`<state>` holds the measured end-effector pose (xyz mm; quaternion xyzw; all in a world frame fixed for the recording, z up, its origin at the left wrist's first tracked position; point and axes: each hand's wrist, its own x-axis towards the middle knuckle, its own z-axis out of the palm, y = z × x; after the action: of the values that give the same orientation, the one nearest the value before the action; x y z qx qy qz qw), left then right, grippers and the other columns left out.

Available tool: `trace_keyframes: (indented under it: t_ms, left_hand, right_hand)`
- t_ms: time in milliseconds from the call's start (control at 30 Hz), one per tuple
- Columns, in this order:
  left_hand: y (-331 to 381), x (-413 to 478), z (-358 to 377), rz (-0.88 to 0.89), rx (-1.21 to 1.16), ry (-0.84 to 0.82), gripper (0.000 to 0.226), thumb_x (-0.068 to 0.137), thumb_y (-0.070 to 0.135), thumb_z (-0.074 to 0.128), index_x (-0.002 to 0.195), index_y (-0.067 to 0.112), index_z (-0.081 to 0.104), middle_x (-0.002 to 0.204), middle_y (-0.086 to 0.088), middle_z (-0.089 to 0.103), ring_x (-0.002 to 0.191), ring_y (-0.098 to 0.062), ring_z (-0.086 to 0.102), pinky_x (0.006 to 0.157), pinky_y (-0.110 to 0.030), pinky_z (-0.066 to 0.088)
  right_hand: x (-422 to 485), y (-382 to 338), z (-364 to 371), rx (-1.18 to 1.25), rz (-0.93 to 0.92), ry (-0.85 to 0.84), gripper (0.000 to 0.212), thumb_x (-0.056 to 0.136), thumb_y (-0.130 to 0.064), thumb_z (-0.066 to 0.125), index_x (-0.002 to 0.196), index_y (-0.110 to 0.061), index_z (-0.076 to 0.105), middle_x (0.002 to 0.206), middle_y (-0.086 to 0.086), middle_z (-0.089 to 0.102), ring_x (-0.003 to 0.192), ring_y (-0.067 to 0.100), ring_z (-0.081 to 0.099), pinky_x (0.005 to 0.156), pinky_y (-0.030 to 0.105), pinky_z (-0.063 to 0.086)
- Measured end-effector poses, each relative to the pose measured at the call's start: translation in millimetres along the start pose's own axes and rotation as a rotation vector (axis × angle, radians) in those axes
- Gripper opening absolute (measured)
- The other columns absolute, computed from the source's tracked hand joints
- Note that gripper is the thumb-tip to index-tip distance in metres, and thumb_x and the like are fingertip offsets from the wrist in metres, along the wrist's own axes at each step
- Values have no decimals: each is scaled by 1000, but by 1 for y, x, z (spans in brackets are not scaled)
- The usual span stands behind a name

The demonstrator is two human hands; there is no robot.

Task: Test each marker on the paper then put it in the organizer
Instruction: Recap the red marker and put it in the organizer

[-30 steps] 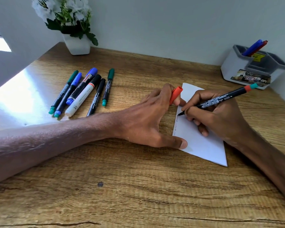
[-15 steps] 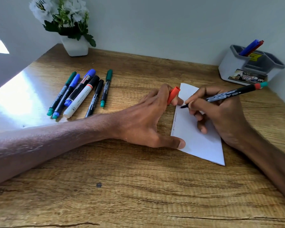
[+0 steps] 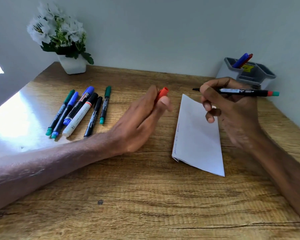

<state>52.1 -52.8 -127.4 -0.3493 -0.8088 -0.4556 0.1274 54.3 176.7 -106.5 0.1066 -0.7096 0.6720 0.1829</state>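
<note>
- Wooden desk (image 3: 145, 196) against a pale wall, with a flower pot (image 3: 73, 65) at the far left corner.
- Folded paper (image 3: 197, 135) lies between the two hands, with faint test marks along its left edge.
- Right hand (image 3: 232, 111) pinches the marker (image 3: 241, 92) in thumb and curled fingers. It lies almost level above the paper's far end, tip pointing left and off the sheet.
- Left hand (image 3: 139, 122) has its fingertips clamped on the red cap (image 3: 162, 94), open mouth facing up and right, near the tip but not on it.
- Six markers (image 3: 80, 111) wait in a row at the left. The organizer (image 3: 225, 71) sits in the far right corner, with a blue and a red one standing in its back left compartment.
- Recapping looks like the step in hand. To do it well:
  - Turn the cap so its mouth faces the tip squarely.
  - Bring the two together along one line, so ink stays off the fingers.
  - Push until the cap seats fully.
  - Then carry the marker back and right, and stand it in the organizer.
</note>
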Motion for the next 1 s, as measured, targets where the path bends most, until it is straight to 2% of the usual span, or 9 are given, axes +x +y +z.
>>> trace_keyframes:
  t_ms: [67, 133, 200, 300, 400, 533, 833, 1000]
  left_hand:
    - [-4, 0, 1, 9, 36, 50, 27, 112, 22, 35, 104, 6, 56, 89, 2, 63, 73, -11, 59, 60, -26, 48]
    - [-7, 1, 1, -15, 88, 40, 27, 111, 26, 39, 109, 8, 59, 91, 2, 66, 76, -13, 61, 66, -31, 51]
    - [-8, 1, 1, -27, 114, 34, 24, 110, 25, 44, 117, 10, 62, 94, 7, 66, 85, -8, 62, 73, -23, 52]
    - [-9, 3, 0, -53, 120, 25, 23, 108, 25, 47, 122, 15, 63, 99, 13, 66, 94, -2, 61, 74, -14, 49]
    - [-11, 4, -1, -89, 113, 13, 24, 108, 25, 48, 124, 17, 63, 104, 19, 65, 100, 3, 59, 76, -6, 45]
    - [-11, 4, 0, -72, 121, 5, 24, 108, 24, 50, 127, 18, 63, 114, 15, 67, 104, 4, 59, 78, -6, 44]
    - [-12, 4, 1, -22, 169, -10, 25, 107, 25, 52, 128, 20, 63, 114, 12, 65, 99, -2, 59, 78, -11, 48]
    - [-10, 3, 2, 32, 185, -10, 26, 106, 23, 54, 130, 18, 64, 107, 22, 57, 95, 6, 56, 77, -8, 46]
  right_hand:
    - [-1, -1, 2, 16, 9, -44, 21, 92, -14, 70, 107, 1, 70, 86, 11, 71, 69, 21, 63, 48, 29, 51]
    - [-3, -2, 2, 47, 14, -116, 28, 94, -18, 63, 113, 2, 70, 95, 19, 73, 78, 28, 67, 52, 33, 54]
    - [-3, -3, 2, 58, 9, -167, 30, 95, -17, 59, 116, 3, 69, 100, 23, 73, 80, 31, 68, 53, 35, 56]
    - [-5, -4, 0, 64, -5, -212, 20, 96, -9, 60, 109, 3, 70, 92, 21, 73, 73, 30, 67, 50, 34, 55]
    - [-6, -4, -1, 76, -6, -243, 20, 92, -6, 55, 102, 3, 70, 85, 19, 72, 68, 29, 65, 47, 33, 53]
    - [-5, -2, 0, 57, -12, -259, 20, 92, -6, 55, 101, 4, 71, 82, 21, 72, 66, 31, 64, 47, 33, 51]
    - [-5, -1, 1, 20, -2, -261, 20, 92, -7, 57, 101, 3, 71, 83, 20, 72, 67, 31, 66, 47, 33, 52]
    - [-7, -4, 4, -9, 16, -304, 14, 93, -7, 66, 103, 2, 69, 86, 21, 74, 68, 30, 69, 46, 33, 53]
